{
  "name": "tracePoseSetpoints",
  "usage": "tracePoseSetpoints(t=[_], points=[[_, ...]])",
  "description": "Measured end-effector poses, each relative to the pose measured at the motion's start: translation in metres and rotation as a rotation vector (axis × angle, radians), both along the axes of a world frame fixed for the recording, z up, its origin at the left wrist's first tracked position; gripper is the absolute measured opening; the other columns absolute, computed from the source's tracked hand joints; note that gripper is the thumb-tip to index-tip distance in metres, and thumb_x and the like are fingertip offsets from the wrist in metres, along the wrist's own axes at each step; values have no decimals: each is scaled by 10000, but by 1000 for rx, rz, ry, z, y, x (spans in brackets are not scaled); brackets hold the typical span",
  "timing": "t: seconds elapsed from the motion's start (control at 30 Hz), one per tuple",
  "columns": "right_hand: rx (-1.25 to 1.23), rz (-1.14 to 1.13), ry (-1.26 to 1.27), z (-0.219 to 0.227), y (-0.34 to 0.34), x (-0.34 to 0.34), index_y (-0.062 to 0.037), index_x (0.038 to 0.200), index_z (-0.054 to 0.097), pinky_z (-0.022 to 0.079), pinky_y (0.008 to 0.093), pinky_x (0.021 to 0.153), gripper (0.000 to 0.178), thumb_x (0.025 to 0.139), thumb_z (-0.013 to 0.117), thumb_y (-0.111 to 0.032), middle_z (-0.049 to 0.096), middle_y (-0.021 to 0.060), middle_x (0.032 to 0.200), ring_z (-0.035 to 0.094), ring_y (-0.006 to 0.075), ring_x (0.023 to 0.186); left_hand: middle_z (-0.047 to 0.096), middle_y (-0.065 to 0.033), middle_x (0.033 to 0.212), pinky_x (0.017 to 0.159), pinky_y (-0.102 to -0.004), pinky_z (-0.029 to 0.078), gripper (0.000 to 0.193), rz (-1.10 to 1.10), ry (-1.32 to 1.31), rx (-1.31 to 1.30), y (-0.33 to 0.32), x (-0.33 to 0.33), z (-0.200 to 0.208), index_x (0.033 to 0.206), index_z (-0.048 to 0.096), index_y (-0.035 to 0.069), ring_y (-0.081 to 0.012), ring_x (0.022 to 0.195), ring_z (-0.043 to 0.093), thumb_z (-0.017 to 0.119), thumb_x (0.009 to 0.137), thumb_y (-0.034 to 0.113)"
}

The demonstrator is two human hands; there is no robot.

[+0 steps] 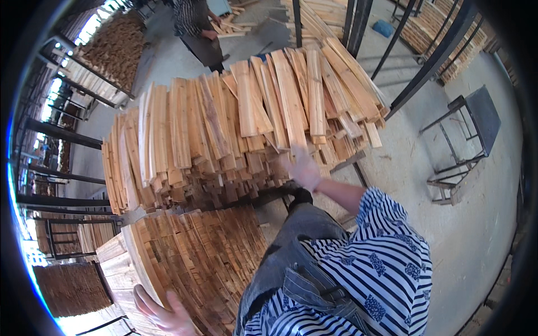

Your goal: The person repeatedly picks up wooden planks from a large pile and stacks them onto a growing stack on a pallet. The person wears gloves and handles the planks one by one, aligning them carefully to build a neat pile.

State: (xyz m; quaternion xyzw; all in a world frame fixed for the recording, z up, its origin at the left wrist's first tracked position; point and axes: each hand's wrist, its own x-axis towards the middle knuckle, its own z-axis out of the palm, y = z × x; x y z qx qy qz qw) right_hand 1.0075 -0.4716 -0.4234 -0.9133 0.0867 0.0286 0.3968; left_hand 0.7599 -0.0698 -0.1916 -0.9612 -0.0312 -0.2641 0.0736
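A broad pile of loose pale wooden planks (210, 117) lies across the space ahead of me, its layers uneven at the near ends. My right hand (304, 169) is at the near end of one plank (288, 103). Its fingers are blurred, so I cannot tell whether they touch or grip the wood. Closer to me on the left rises a tight, even stack of boards (193, 263), showing rows of cut ends. Over the lighter boards (124, 269) at its left side is my left hand (159, 313), fingers apart and holding nothing.
Another person (196, 31) stands beyond the pile. Dark metal posts (431, 59) rise at the far right. A metal-framed stand (471, 126) is on the floor at the right. More stacked wood (115, 53) lies at the far left, and a blue bundle (383, 28) at the back.
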Motion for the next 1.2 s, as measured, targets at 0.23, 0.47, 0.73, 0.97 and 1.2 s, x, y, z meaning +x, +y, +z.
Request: tracePoseSetpoints(t=[0.23, 0.47, 0.73, 0.97, 1.2], points=[[-324, -128, 347, -14, 12, 126, -86, 1576, 153, 191, 666, 1127, 1096, 793, 645, -675, 170, 273, 1594, 169, 515, 1451, 629, -171, 1195, 965, -440, 504, 588, -342, 402, -625, -113, 96, -110, 1314, 584, 47, -371, 1113, 606, 791, 794, 228], [-505, -118, 381, -69, 15, 143, -124, 1565, 164, 267, 611, 1123, 993, 805, 756, -363, 148, 227, 1604, 175, 486, 1456, 663, -159, 1158, 918, -431, 524, 548, -636, 435, -784, -182, 156, -142, 1278, 608, 49, -346, 1051, 641, 802, 785, 187], [-215, -176, 557, -43, -58, 139, -56, 1529, 139, 435, 469, 1060, 975, 792, 737, -280, 386, 259, 1473, 472, 417, 1317, 621, -172, 1283, 1030, -362, 477, 499, -234, 839, -1413, -171, 149, -167, 1392, 512, -7, -262, 1201, 601, 673, 940, 127], [898, 261, 318, -6, 5, -15, 3, 1455, 277, 516, 364, 904, 820, 862, 756, -298, 622, 166, 1185, 617, 229, 1060, 579, -171, 1336, 1051, -373, 454, 758, -317, 986, -1934, -195, 242, -206, 1461, 403, -60, -232, 1242, 552, 632, 967, 467], [1191, 391, 528, 18, 12, -44, -109, 1595, 145, 480, 301, 971, 878, 909, 687, -188, 517, 93, 1348, 520, 156, 1172, 612, -171, 1247, 999, -500, 507, 613, -29, 888, -2402, -202, 258, -225, 1338, 512, 28, -316, 1111, 625, 702, 908, 421]])
